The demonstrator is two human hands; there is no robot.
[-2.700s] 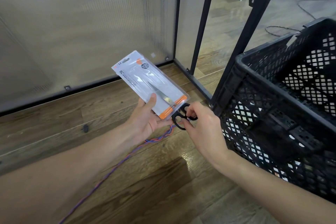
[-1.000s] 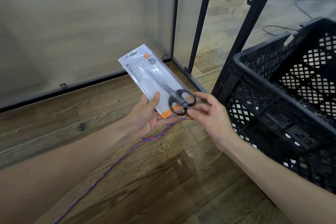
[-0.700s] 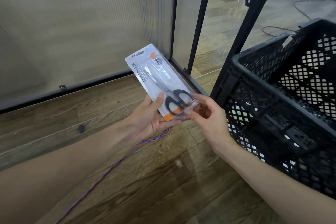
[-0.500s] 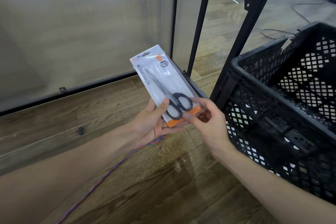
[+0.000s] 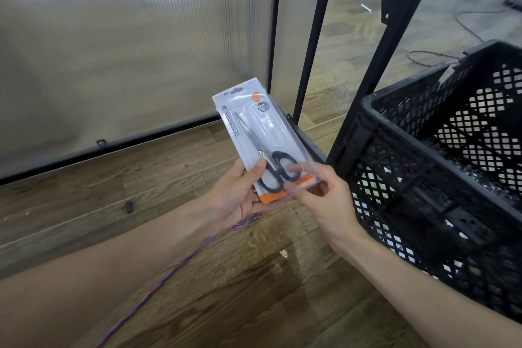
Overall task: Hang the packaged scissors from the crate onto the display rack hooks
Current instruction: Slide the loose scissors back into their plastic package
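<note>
A packaged scissors [image 5: 264, 138] is being held upright beside the crate [image 5: 440, 167], gripped by the left hand [image 5: 240, 195] and pinched, apparently, by the right hand [image 5: 324, 200]; slippery film risks it being dropped.

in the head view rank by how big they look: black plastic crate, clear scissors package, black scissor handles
1. black plastic crate, partly cut off by the frame
2. clear scissors package
3. black scissor handles, inside the package
</note>
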